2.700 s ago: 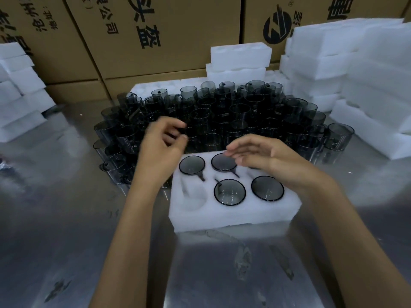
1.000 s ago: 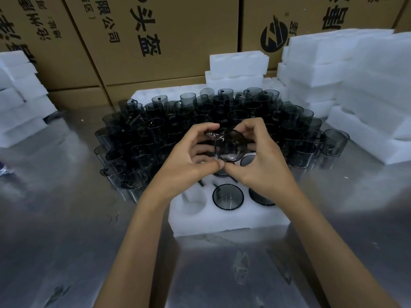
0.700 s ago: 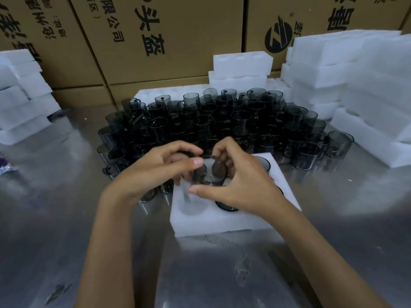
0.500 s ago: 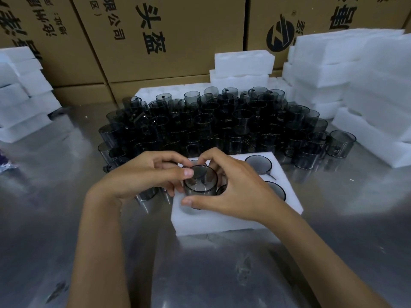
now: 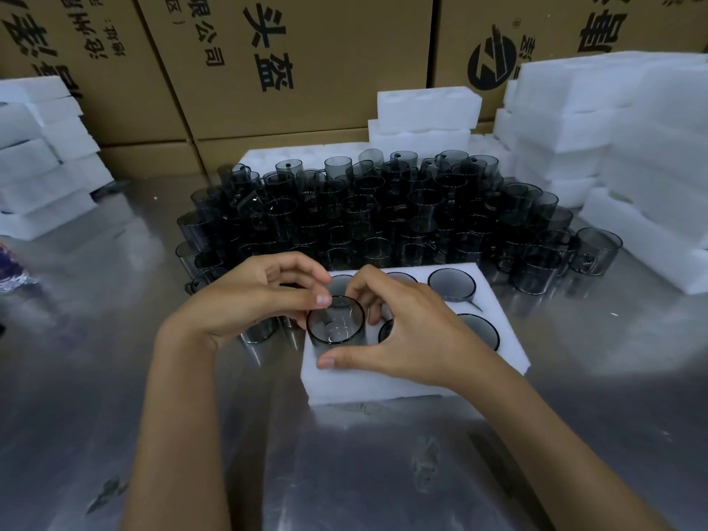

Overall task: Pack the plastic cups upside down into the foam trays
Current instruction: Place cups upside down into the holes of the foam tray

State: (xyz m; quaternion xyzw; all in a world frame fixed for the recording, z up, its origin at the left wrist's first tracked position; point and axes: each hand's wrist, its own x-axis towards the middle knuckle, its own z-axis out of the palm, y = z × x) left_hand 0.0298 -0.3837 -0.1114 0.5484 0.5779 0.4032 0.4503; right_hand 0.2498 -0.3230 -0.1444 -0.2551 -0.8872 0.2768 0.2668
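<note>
A white foam tray (image 5: 387, 383) lies on the steel table in front of me. Several smoky grey plastic cups sit upside down in its holes, one at the far right (image 5: 452, 284). Both hands hold another upside-down cup (image 5: 335, 320) over the near-left hole. My left hand (image 5: 253, 297) pinches its left rim with thumb and fingertips. My right hand (image 5: 398, 331) curls round its right and near side, thumb along the front. A large cluster of loose cups (image 5: 383, 212) stands behind the tray.
Stacks of white foam trays rise at the right (image 5: 632, 147), at the back centre (image 5: 425, 116) and at the left (image 5: 38, 159). Cardboard boxes (image 5: 287, 63) form a wall behind. The steel table (image 5: 344, 473) stretches toward me.
Both hands brought a cup from the cluster, turned it upside down and lowered it from mid-air toward the tray's near-left hole. In the last half second it sank slightly lower.
</note>
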